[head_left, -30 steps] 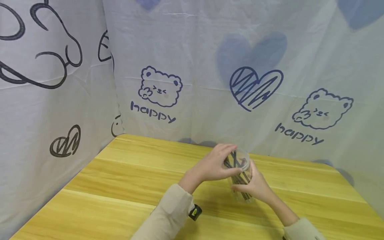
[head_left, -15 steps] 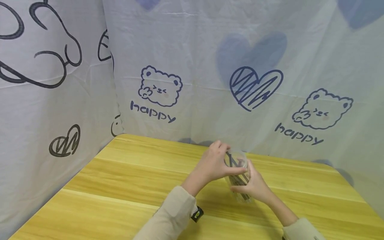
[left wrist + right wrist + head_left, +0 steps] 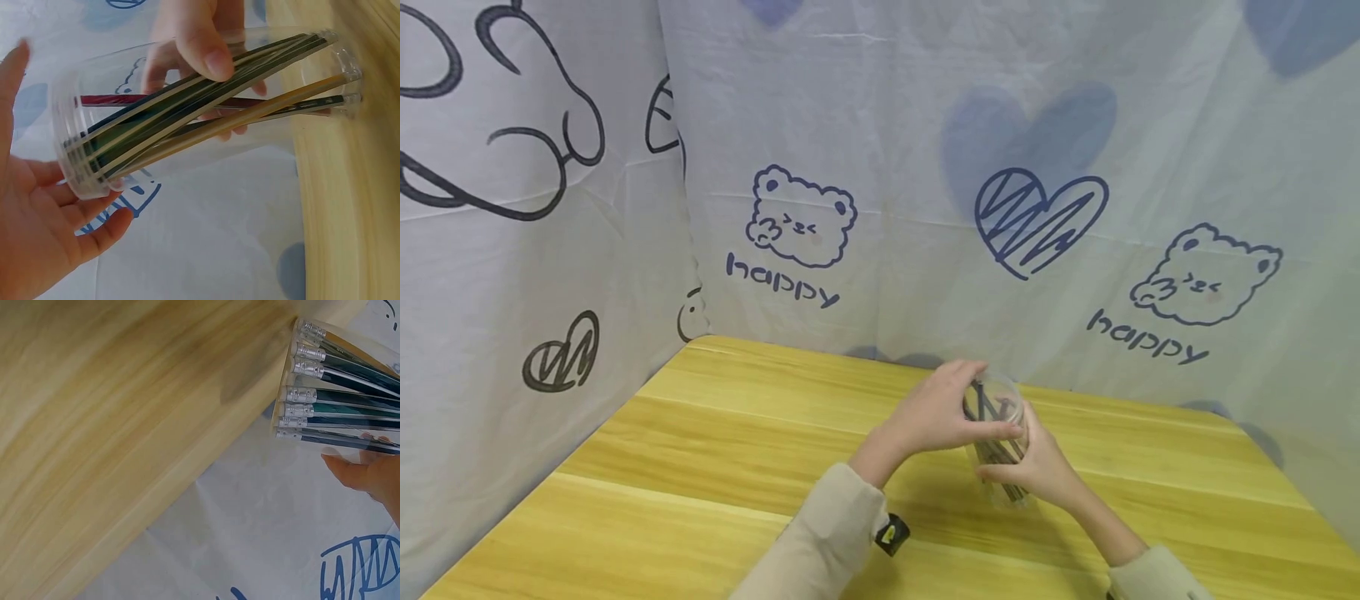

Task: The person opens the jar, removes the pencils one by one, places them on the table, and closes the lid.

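A clear plastic jar (image 3: 269, 140) holds several pencils (image 3: 206, 106), most dark green, with one red and one yellowish. It stands near the back of the table, tilted in the head view. My right hand (image 3: 1041, 462) grips the jar's side, thumb toward me. At the top, my left hand (image 3: 934, 410) curls round the clear lid (image 3: 74, 140), thumb along its near side and fingers beyond. In the left wrist view, one digit stands away from the lid's edge. The right wrist view shows the pencils' metal bands (image 3: 301, 395) and eraser ends at the jar's base.
The yellow wood-grain table (image 3: 700, 467) runs back to a white cloth (image 3: 917, 275) printed with hearts, bears and "happy". Another cloth wall (image 3: 617, 275) hangs along the left edge. A black band (image 3: 892, 534) shows under the left sleeve.
My left hand turned slightly back on the lid, then forward again, its fingers and thumb shifting round the rim. The right hand and jar stayed almost in place.
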The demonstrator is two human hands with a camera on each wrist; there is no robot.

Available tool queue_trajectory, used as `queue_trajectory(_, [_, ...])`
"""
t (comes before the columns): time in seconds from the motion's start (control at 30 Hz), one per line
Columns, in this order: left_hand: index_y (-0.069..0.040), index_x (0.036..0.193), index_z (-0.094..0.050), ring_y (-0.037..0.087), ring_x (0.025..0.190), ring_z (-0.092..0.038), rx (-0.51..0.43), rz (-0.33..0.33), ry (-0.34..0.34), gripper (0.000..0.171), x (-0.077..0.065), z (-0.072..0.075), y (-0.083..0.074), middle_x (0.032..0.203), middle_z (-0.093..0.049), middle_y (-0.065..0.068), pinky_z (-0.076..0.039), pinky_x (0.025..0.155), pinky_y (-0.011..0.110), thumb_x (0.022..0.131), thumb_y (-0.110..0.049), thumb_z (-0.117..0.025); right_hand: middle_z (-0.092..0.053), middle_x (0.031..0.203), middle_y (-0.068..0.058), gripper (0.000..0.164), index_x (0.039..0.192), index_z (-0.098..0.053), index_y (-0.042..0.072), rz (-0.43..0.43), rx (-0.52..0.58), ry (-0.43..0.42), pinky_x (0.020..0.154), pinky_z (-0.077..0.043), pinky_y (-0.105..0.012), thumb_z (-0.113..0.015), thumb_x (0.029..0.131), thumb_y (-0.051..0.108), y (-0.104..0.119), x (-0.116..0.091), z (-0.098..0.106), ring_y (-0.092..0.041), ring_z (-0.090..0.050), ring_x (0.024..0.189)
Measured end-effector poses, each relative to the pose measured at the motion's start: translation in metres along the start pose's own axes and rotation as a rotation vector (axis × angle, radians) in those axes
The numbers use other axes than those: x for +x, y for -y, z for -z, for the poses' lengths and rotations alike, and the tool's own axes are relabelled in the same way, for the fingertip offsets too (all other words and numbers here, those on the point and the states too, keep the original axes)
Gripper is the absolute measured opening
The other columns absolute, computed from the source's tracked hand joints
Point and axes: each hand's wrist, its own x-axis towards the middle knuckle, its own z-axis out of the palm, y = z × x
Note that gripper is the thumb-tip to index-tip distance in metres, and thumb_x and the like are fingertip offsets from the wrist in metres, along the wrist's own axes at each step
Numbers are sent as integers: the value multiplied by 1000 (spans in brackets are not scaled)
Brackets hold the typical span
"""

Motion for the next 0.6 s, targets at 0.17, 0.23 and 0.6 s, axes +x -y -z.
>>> queue_trajectory(0.17, [-8,138,-32,21,122,-36,-1,-94,60,77,-2,6,3,136,-38,7,-33,98,36,76,-39,-63,-32,135,-22,100,141,-13,5,20,23,-6,93,-33,-55,-79,67,17,-2,1,1,-40,-35,119])
queue_trajectory(0.23, [-8,138,-31,21,122,-36,-7,-114,72,75,-2,7,4,136,-38,8,-32,98,36,75,-32,-63,-30,136,-23,101,141,-13,6,27,30,-5,93,-32,-56,-80,66,16,-3,2,1,-40,-34,120])
queue_trajectory(0.6, [-5,134,-38,20,119,-41,28,-84,65,76,-1,10,3,132,-44,10,-33,97,29,75,-43,-67,-36,132,-23,96,139,-17,6,48,21,-7,88,-39,-52,-79,67,14,-6,1,2,-39,-43,111])
